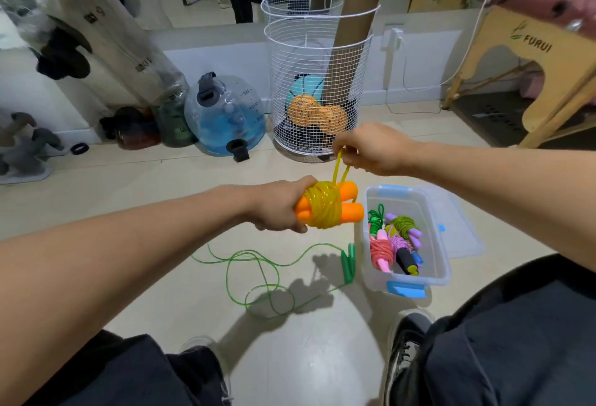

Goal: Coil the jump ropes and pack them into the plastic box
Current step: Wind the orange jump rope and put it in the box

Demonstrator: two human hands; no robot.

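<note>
Above the pale floor (180, 280), in the middle of my view, the left hand (280, 209) grips a jump rope bundle (324, 209): two orange handles lying side by side with yellow cord wound thickly around their middle. Its fingers are curled round the left end of the handles. Just above and to the right, my right hand (367, 150) pinches a loop of the same yellow cord, which runs taut from the bundle up to its fingers (346, 157).

Below the bundle, a green jump rope (258, 273) lies loose on the floor in wide, tangled loops, its two green handles (348, 262) resting together just beside the plastic box (435, 231). The box is clear with blue latches, open at the top, and stands on the floor to the right of the bundle. Inside it I see several coiled ropes (392, 238) in green, pink, purple and red. A clear lid (464, 228) lies just beyond the box on its right.

Farther back, a white wire basket (317, 60) stands against the wall holding balls, with a blue water-filled bag (225, 115) to its left. My dark trouser legs and one shoe (403, 350) frame the bottom edge.
</note>
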